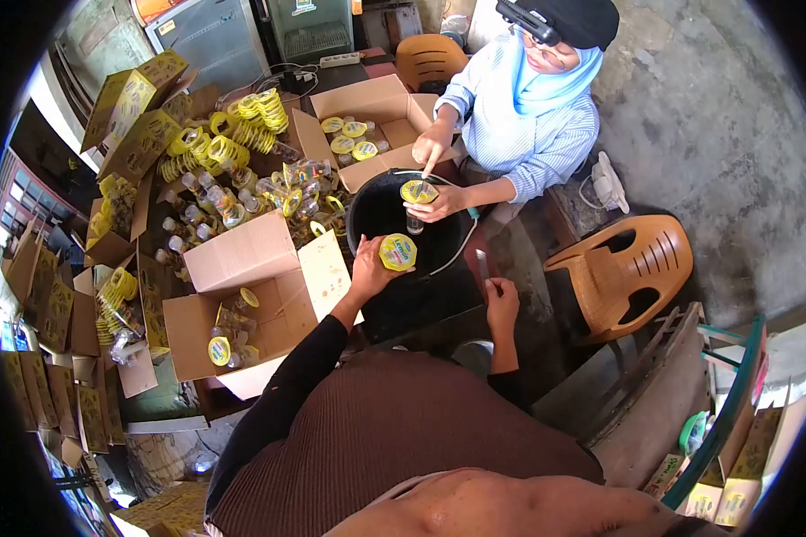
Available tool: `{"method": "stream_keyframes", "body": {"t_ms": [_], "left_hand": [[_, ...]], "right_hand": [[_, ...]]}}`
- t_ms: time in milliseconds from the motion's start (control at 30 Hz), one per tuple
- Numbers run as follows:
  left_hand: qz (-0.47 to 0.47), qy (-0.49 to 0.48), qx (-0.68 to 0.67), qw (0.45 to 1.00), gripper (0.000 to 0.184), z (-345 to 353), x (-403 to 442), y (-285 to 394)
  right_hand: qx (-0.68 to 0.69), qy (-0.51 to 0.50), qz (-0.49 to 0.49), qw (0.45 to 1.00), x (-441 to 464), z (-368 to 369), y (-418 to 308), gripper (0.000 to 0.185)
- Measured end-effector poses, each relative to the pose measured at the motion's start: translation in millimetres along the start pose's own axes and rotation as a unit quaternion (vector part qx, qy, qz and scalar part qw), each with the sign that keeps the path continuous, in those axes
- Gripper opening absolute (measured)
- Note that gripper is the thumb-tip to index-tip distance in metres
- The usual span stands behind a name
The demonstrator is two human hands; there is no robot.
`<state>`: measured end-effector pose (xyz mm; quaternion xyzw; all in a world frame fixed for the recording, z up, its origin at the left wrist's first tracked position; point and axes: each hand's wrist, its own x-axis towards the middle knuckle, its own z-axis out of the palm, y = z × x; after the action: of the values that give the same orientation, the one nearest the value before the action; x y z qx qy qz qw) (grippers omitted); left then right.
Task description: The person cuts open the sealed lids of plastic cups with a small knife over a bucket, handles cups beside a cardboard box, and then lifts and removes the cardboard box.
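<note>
My left hand (370, 268) is wrapped round a plastic drink cup (398, 252) with a yellow foil lid that reads "Lemon". The cup is held over the near left rim of a black bucket (356, 210). To the right of the bucket, my right hand (502, 302) is closed on a small knife (482, 265), its blade pointing up and away from me. Across the bucket a co-worker (533, 116) holds another yellow-lidded cup (418, 191) and touches its lid with the other hand.
An open carton (188, 331) with several cups stands at my left, and another carton (394, 97) lies beyond the bucket. Loose bottles (219, 201) and yellow rings (260, 109) are piled at the left. An orange-brown plastic chair (672, 259) stands at the right.
</note>
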<state>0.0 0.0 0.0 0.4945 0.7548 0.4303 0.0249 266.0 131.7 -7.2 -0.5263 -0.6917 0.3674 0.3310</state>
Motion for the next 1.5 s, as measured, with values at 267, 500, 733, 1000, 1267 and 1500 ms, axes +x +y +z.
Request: {"method": "stream_keyframes", "body": {"t_ms": [267, 500, 733, 1000, 1267, 1500], "left_hand": [[0.024, 0.003, 0.017, 1.0, 0.078, -5, 0, -5], [0.018, 0.008, 0.018, 1.0, 0.079, 1, -1, -7], [0.017, 0.0, 0.02, 1.0, 0.081, 1, -1, -5], [0.022, 0.017, 0.02, 0.999, 0.08, 7, -1, -13], [0.005, 0.012, 0.009, 1.0, 0.079, 3, 0, -9], [0.01, 0.001, 0.021, 1.0, 0.082, 1, 0, -9]], "right_hand": [[-0.014, -0.034, -0.331, 0.943, -20, 46, -108, 0.016], [-0.083, -0.068, -0.404, 0.908, -20, 63, -128, 0.026], [-0.128, -0.077, -0.428, 0.891, -21, 62, -135, 0.025], [-0.19, -0.09, -0.412, 0.887, -20, 69, -132, 0.022], [-0.207, -0.1, -0.435, 0.87, -13, 59, -132, 0.015], [-0.176, -0.053, -0.467, 0.865, -1, 34, -147, 0.02]]}}
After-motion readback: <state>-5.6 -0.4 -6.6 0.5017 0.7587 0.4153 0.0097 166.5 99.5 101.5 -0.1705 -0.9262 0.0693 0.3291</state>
